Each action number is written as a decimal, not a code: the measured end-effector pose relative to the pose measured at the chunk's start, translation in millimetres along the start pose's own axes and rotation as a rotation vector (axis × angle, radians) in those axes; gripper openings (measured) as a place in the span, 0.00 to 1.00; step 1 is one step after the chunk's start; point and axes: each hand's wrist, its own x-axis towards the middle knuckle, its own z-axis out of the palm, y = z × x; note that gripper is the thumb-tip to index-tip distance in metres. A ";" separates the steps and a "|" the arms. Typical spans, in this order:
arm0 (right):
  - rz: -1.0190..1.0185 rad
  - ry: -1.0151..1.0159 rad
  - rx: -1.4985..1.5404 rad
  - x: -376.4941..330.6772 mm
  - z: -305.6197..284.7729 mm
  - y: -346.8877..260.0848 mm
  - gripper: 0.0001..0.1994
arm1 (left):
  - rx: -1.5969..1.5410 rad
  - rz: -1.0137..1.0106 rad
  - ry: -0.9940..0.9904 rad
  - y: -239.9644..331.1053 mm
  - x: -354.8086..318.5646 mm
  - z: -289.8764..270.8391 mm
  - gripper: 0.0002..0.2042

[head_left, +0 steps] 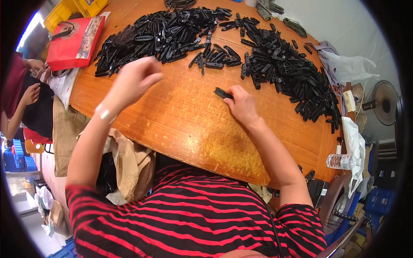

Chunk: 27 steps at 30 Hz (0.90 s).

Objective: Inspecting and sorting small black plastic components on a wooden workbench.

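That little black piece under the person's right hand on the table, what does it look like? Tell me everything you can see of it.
The small black plastic strip is a flat, narrow, oblong piece, matt and dark, like the many heaped farther back on the table. It lies flat on the round orange-brown wooden table, apart from the heaps, slanting a little. The fingertips of the right hand press on its right end; its left end sticks out free. Finer detail, such as slots or ridges, is too small to tell.

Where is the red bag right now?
In the head view the red bag lies at the table's far left edge, left of the black parts pile and beside yellow crates.
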 end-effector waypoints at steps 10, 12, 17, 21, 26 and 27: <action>-0.127 -0.073 0.039 -5.3 24.2 -42.8 0.11 | 0.320 -0.206 0.074 -49.0 101.4 138.4 0.11; -0.129 -0.107 0.041 -3.9 20.8 -48.7 0.11 | 0.375 -0.193 0.107 -53.4 93.7 136.7 0.09; 0.090 -0.050 0.288 15.1 24.1 -38.8 0.11 | 0.302 -0.077 0.188 -49.7 65.7 113.8 0.08; 0.508 -0.051 0.830 37.7 4.9 -49.7 0.13 | -0.035 -0.029 0.048 -17.6 36.1 98.5 0.10; 0.548 -0.233 0.932 29.0 1.8 -44.1 0.12 | -0.198 -0.009 -0.060 -7.8 13.3 104.8 0.08; 0.544 -0.247 0.893 22.7 1.2 -44.2 0.11 | -0.308 -0.038 -0.088 -10.0 11.6 107.6 0.08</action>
